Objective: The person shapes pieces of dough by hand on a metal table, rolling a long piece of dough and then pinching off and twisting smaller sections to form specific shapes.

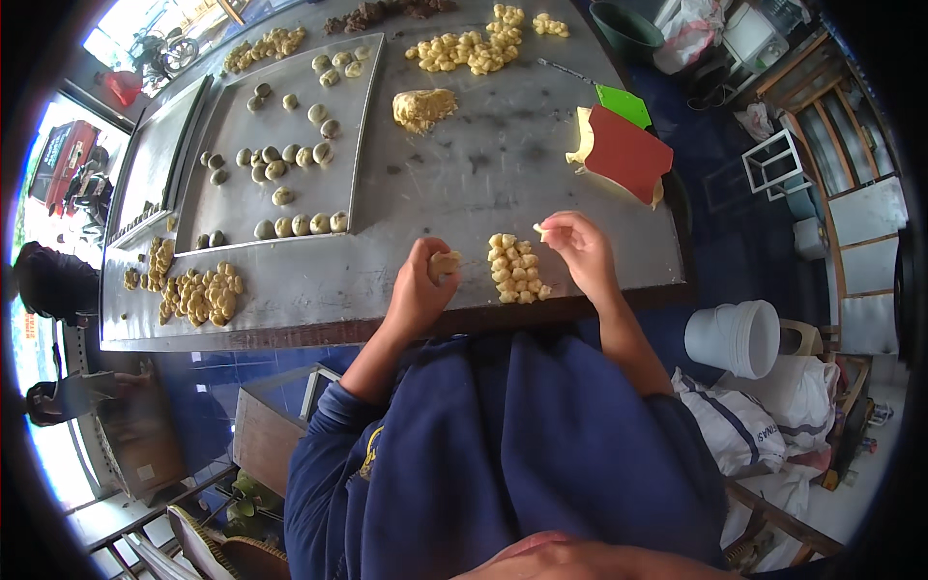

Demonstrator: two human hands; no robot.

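Note:
My left hand [420, 292] is closed around a pale yellow lump of dough [445, 263], held just above the table's near edge. A small bit of dough [539, 230] is pinched between the thumb and fingertips of my right hand [582, 256]. Between the two hands, a block of small dough balls [514, 269] sits in close rows on the metal table [464, 198]. Farther off lies a larger mass of dough [423, 109], touched by neither hand.
Left of centre, a metal tray [354, 155] carries greenish-brown balls [275, 170]. More dough pieces [201, 295] lie at the near left corner, others [469, 50] at the far side. A red sheet [626, 155] and green scraper [623, 104] lie right. A white bucket [733, 338] stands beyond the table.

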